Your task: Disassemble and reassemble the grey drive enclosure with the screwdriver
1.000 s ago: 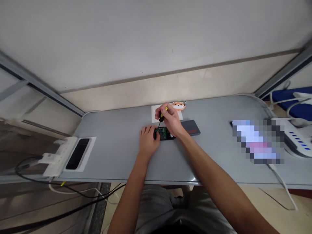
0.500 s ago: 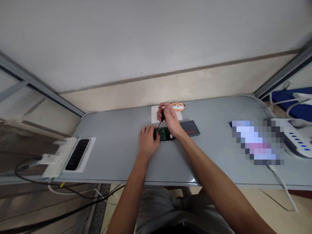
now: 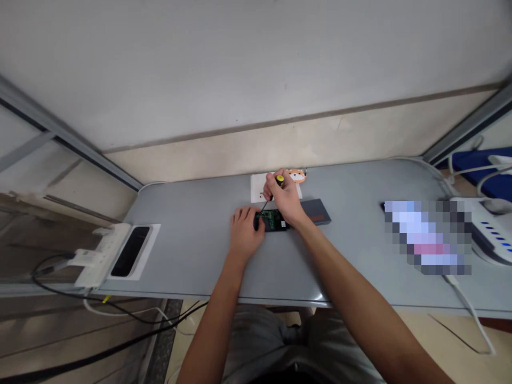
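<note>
My right hand [image 3: 288, 201] grips a screwdriver [image 3: 280, 180] with a black and yellow handle. Its thin shaft slants down to the left, and the tip is at the upper left part of a green circuit board [image 3: 272, 219] in a black casing. Whether the tip sits in a screw is too small to tell. My left hand [image 3: 245, 230] holds the left end of this opened device against the desk, thumb on the near side and fingers beyond it. Just right of the device, partly behind my right wrist, lies a dark grey box or cover [image 3: 320, 211] with orange-brown marking.
White paper [image 3: 257, 188] and an orange animal-face item [image 3: 297, 176] lie behind my hands on the grey desk [image 3: 192, 240]. On the left are a dark phone [image 3: 130, 252] and a white power strip [image 3: 104, 250]. A blurred-out screen [image 3: 424, 234] and a white charger [image 3: 494, 229] stand right.
My right hand has turned on the screwdriver, so the yellow handle end now shows. The left hand keeps its hold on the device. The whole view has shifted slightly.
</note>
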A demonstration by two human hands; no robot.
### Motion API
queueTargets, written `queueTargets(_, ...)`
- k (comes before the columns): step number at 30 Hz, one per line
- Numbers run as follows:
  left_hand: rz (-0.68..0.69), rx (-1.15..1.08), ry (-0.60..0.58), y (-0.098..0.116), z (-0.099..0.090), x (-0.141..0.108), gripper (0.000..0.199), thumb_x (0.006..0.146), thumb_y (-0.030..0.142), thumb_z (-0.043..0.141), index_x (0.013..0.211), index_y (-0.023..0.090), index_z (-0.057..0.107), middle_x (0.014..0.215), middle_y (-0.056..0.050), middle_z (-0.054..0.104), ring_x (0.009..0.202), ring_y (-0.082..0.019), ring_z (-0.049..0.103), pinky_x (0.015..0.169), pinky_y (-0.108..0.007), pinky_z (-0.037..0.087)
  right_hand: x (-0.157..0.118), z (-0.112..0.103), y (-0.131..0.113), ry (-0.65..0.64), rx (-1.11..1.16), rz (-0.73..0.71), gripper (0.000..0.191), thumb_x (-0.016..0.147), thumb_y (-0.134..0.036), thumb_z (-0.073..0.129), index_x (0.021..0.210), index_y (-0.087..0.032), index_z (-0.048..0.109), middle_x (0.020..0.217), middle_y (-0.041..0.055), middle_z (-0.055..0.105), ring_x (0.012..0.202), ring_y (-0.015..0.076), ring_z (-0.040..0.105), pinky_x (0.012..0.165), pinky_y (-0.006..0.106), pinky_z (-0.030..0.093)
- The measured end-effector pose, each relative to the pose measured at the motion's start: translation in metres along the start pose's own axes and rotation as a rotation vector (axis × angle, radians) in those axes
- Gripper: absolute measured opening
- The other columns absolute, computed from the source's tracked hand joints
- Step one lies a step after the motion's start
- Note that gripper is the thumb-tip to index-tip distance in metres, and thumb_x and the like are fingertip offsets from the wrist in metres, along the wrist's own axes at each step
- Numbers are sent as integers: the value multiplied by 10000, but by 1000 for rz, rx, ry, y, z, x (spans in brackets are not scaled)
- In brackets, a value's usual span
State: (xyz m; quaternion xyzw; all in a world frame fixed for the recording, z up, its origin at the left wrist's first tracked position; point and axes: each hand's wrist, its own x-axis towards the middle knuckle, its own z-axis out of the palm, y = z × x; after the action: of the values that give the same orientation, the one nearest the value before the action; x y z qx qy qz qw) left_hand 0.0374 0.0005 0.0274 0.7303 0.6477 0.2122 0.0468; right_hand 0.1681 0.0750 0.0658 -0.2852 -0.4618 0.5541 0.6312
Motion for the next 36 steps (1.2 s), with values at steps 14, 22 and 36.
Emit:
queueTargets(14, 4, -1, -1, 0, -1, 0, 222, 937, 176, 593, 1127, 254, 677, 1166, -82, 729, 1130, -316, 624, 977, -457, 493, -4, 3, 1, -10, 25, 31, 589, 795, -753, 764, 802, -267, 430, 707, -55, 569, 620, 121, 560, 605, 278, 467)
queueTargets(22, -6, -4, -10, 0, 0, 1, 218, 941, 173, 594, 1128, 247, 679, 1163, -83, 722, 1143, -316, 619, 987, -451, 489, 2, 0, 2, 26, 108, 35, 636, 825, -904, 564, 926, -275, 572, 644, -64, 445, 528, 119, 463, 518, 281, 411)
queueTargets(36, 1, 6, -14, -2, -1, 0, 225, 950, 183, 588, 1146, 234, 685, 1168, -86, 723, 1129, -309, 615, 991, -451, 487, 1, -3, 5, -34, -25, -38, 561, 850, -808, 650, 870, -276, 474, 608, -97, 436, 515, 108, 492, 549, 269, 438)
